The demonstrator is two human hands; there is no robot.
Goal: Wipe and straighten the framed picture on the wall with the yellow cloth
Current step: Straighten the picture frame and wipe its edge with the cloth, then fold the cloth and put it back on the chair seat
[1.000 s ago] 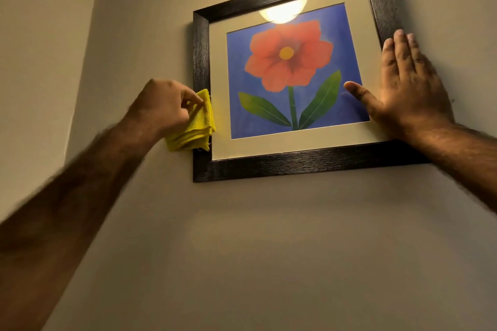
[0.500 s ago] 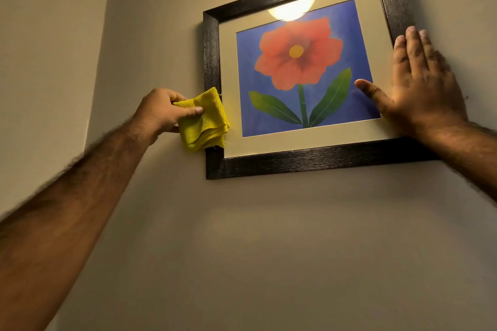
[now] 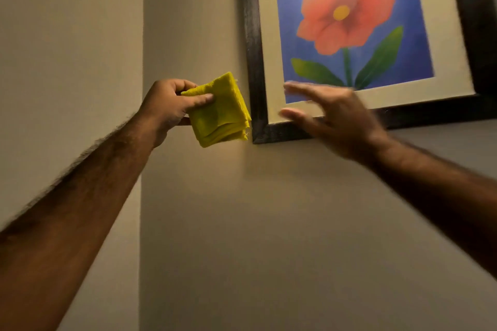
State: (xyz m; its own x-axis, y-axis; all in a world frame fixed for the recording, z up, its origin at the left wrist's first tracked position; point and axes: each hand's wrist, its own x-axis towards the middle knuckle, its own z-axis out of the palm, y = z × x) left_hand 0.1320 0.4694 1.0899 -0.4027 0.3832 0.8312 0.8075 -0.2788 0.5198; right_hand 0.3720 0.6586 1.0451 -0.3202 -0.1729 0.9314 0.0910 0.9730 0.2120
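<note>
Yellow cloth (image 3: pixel 220 110) pinched in left hand (image 3: pixel 166 105) — beside framed picture (image 3: pixel 252 62)

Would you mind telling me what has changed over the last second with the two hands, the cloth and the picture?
The right hand has left the frame's right side and swung across to its lower left corner, open and blurred. The left hand has drawn the yellow cloth off the framed picture, just left of it. The cloth stays pinched and folded; the picture still hangs tilted.
</note>
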